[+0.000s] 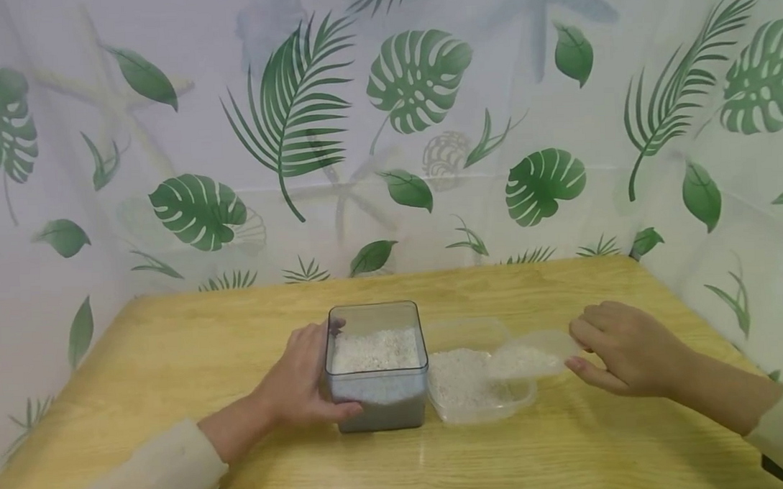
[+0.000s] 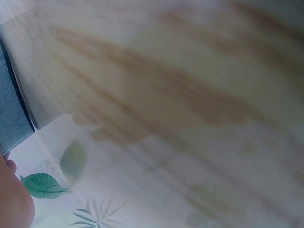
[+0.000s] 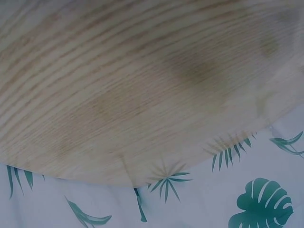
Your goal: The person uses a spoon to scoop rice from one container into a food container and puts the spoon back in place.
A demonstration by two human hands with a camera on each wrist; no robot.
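Two hands were seen at a wooden table (image 1: 175, 353): the left hand (image 1: 299, 381) was wrapped around a square rice container (image 1: 378, 367) at center, while a rice-filled scoop (image 1: 531, 356) was pinched by the right hand (image 1: 622, 348) above a shallow tub (image 1: 477, 385).

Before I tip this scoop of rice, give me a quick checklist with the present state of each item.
1. Left hand steadies the square container: ok, fingers wrap its left side.
2. Right hand holds the scoop: ok, pinched at its right end.
3. Scoop loaded: ok, white rice shows in it.
4. Scoop over the square container: not ok, it hangs above the shallow tray to the right.
5. Room left in the square container: ok, rice sits well below the rim.
6. Spilled grains on the table: cannot tell, too fine to see.
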